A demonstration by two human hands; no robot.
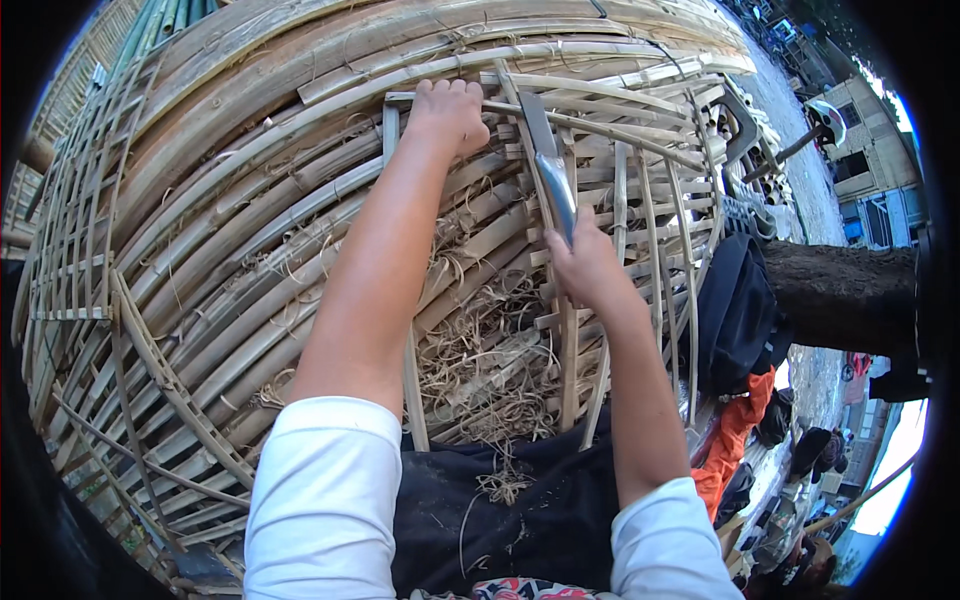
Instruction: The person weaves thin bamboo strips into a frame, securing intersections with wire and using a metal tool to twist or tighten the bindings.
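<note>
My left hand (449, 116) is closed around a slim bamboo strip (628, 136) that runs off to the right across a lattice of bamboo slats (660, 215). In my right hand (588, 262) is a large knife (541, 135) with a dark blade and a shiny metal, tube-like handle, its tip pointing away from me. The blade crosses over the strip to the right of my left hand; whether its edge touches the strip, I cannot tell. Curly bamboo shavings (485, 350) lie heaped between my forearms and on the dark cloth (440, 500) over my lap.
Long bamboo poles and split lengths (250, 210) spread across the left and far side. A woven bamboo panel (85, 200) stands at the far left. Dark and orange clothing (735, 440) lies at the right by a thick trunk (840, 300). A paved road (800, 180) and buildings lie beyond.
</note>
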